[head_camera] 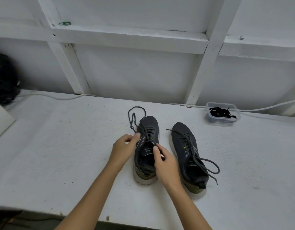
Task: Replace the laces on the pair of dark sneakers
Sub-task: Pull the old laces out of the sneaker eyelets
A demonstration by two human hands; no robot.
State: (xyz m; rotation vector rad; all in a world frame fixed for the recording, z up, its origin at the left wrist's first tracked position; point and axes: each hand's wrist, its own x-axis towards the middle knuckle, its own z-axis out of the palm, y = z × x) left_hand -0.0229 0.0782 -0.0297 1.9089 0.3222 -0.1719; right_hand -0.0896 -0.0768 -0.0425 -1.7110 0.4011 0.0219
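Two dark sneakers with pale soles stand side by side on the white table, toes pointing away from me. My left hand (125,146) pinches the dark lace at the left side of the left sneaker (147,128); the loose lace end (135,113) loops out past the toe. My right hand (163,161) pinches the lace at the top right eyelets of that same shoe. The right sneaker (185,140) stands untouched, its lace (208,168) untied and trailing over its right side.
A clear plastic tub (221,120) holding black laces sits at the back right by the wall. A white cable (57,97) runs along the table's back edge. A black helmet-like object (4,80) is at far left. The table's front edge (77,211) is near me.
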